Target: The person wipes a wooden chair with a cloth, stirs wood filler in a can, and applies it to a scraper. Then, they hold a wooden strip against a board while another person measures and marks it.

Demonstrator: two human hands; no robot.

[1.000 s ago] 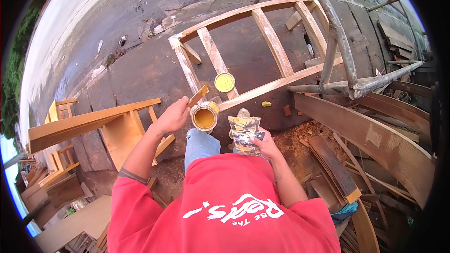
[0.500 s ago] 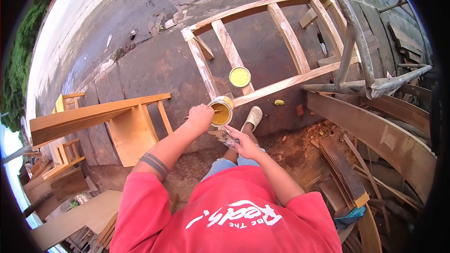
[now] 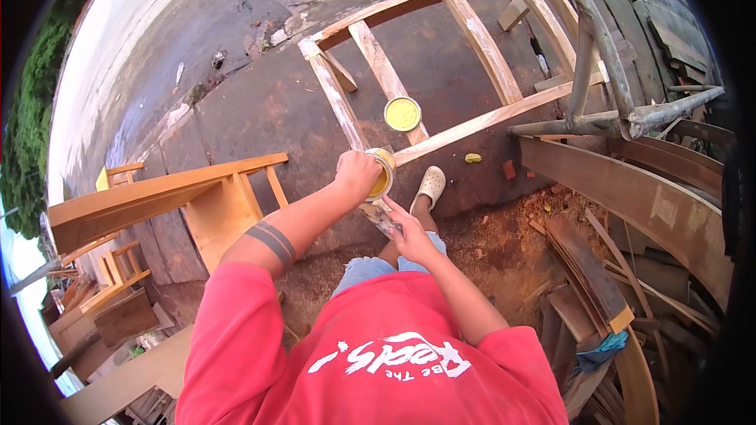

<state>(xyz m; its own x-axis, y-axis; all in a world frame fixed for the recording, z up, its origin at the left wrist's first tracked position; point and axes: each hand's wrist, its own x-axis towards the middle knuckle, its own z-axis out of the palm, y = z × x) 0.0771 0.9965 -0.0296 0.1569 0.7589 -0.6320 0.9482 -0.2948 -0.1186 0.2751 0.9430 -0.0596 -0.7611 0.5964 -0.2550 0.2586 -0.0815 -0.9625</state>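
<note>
An open can [image 3: 383, 181] of yellow-brown paint or putty stands near the corner of a wooden frame [image 3: 461, 130]. At the can's left rim, my left hand [image 3: 358, 175] is closed with its fingertips over the opening; what it grips is hidden. Just below the can, my right hand [image 3: 411, 238] holds a flat, stained piece [image 3: 379, 218] like a scraper, a finger reaching the can's lower rim. A round lid with a yellow inside [image 3: 402, 114] rests on a slat of the frame.
An orange-brown wooden furniture piece [image 3: 169, 197] lies at the left. Metal tubing [image 3: 610, 47] stands at the right over the frame. Curved boards [image 3: 630, 205] and scrap wood lie at lower right. A yellow item [image 3: 472, 158] is on the ground.
My left hand has moved up and right over the can's rim, now covering part of the opening and the thin stick seen in it before. My right hand has shifted slightly right.
</note>
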